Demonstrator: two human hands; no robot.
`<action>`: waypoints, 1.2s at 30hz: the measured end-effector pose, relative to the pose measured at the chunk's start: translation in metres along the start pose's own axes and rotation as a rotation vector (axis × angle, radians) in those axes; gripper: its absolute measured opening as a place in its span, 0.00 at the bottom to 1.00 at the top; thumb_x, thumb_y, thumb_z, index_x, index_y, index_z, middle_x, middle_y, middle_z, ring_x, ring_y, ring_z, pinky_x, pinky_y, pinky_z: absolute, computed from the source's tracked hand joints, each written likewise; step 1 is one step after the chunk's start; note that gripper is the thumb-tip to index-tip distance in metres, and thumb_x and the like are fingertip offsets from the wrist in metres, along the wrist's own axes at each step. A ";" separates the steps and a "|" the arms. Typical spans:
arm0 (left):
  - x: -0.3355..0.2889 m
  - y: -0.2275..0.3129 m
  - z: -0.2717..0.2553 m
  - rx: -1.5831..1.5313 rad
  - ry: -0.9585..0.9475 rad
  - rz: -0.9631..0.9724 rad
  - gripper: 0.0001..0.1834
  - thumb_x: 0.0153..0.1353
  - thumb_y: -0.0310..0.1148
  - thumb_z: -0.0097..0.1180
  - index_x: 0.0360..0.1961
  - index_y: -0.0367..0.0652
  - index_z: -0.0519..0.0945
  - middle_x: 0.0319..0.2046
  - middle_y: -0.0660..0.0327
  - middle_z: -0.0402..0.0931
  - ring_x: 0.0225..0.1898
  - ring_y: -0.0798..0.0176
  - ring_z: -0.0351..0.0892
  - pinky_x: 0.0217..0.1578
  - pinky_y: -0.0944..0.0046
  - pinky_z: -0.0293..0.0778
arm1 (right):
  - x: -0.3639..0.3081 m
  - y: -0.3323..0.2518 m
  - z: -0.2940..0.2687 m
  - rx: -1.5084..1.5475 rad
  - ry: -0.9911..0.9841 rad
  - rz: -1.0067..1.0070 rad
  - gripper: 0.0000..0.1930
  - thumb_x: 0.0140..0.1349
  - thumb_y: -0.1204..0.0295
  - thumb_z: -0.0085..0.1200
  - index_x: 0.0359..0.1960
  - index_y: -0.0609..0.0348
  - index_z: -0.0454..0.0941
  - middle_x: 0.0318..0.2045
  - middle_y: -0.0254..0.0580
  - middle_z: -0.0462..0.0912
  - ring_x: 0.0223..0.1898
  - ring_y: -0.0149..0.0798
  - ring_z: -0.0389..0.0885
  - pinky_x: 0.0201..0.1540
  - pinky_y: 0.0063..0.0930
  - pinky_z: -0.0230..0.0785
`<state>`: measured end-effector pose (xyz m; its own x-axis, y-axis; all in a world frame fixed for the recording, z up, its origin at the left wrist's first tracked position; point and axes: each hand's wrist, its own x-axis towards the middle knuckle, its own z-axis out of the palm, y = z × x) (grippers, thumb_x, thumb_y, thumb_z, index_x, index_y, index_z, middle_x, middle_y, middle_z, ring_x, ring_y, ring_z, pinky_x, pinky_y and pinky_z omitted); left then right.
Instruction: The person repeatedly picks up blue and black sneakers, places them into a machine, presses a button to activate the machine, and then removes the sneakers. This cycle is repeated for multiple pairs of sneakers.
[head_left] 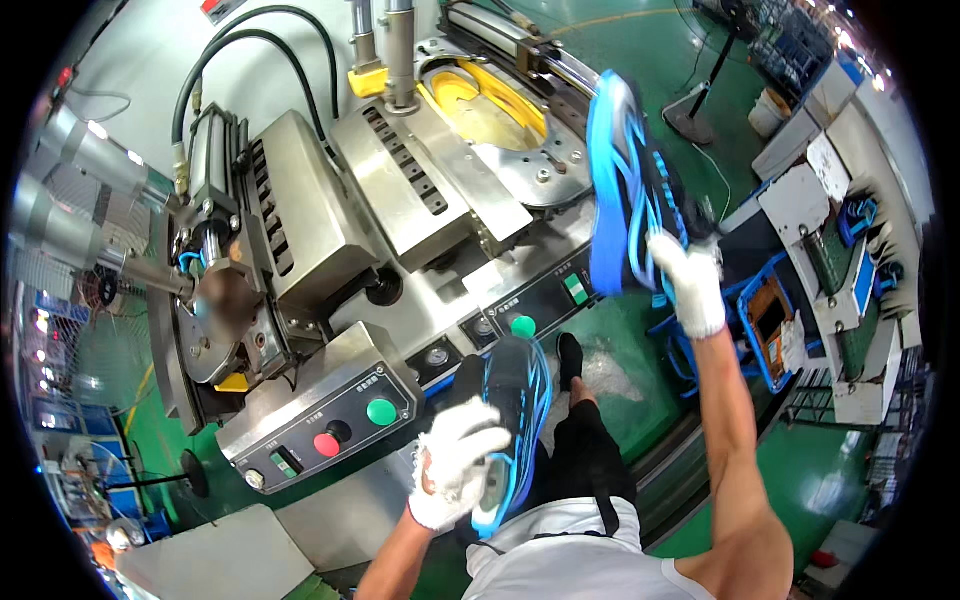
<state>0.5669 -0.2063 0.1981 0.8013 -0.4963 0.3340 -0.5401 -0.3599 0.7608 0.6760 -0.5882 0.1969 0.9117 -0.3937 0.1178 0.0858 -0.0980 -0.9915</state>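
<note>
Right gloved hand clamps black-and-blue sports shoe aloft at 2 o'clock; left gloved hand grips second matching shoe at 6; loose one-handed hold could drop either onto steel press machine

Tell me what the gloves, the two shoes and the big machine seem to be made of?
Gloves on the left hand and right hand: white knitted fabric, probably cotton, going by the soft, fuzzy look. Both shoes, raised and lower: black upper with glossy blue sole, likely rubber or foam. Machine: bare brushed metal, perhaps steel, with dull grey reflections.
</note>
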 end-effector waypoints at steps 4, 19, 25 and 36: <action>-0.083 -0.018 0.015 0.005 -0.069 -0.242 0.27 0.47 0.18 0.62 0.51 0.49 0.85 0.54 0.51 0.80 0.57 0.40 0.79 0.61 0.46 0.76 | 0.133 -0.073 0.090 -0.130 -0.304 -0.047 0.25 0.62 0.58 0.72 0.53 0.67 0.86 0.44 0.44 0.90 0.42 0.32 0.86 0.50 0.30 0.79; -0.115 -0.050 0.007 -0.139 0.004 -0.296 0.24 0.48 0.22 0.60 0.50 0.50 0.87 0.54 0.50 0.79 0.58 0.38 0.78 0.65 0.37 0.74 | 0.288 0.007 0.270 -1.423 -0.434 -0.146 0.39 0.55 0.43 0.62 0.59 0.65 0.83 0.60 0.61 0.84 0.60 0.54 0.85 0.62 0.41 0.77; -0.111 -0.056 0.009 -0.130 -0.050 -0.211 0.25 0.48 0.24 0.59 0.52 0.46 0.84 0.58 0.49 0.78 0.63 0.38 0.75 0.70 0.37 0.68 | 0.198 -0.015 0.224 -1.174 -0.239 -0.510 0.36 0.66 0.46 0.56 0.63 0.67 0.77 0.55 0.64 0.84 0.57 0.62 0.83 0.62 0.47 0.74; -0.105 -0.049 0.023 -0.232 -0.115 -0.309 0.30 0.55 0.20 0.56 0.62 0.40 0.82 0.65 0.49 0.79 0.73 0.44 0.70 0.75 0.48 0.61 | -0.098 0.101 0.168 -1.033 -0.498 -0.593 0.50 0.62 0.46 0.60 0.83 0.51 0.53 0.81 0.59 0.54 0.82 0.63 0.48 0.82 0.65 0.32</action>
<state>0.5030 -0.1549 0.1126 0.8759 -0.4823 0.0155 -0.1951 -0.3244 0.9256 0.6633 -0.4059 0.0757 0.9116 0.3120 0.2679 0.3813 -0.8852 -0.2665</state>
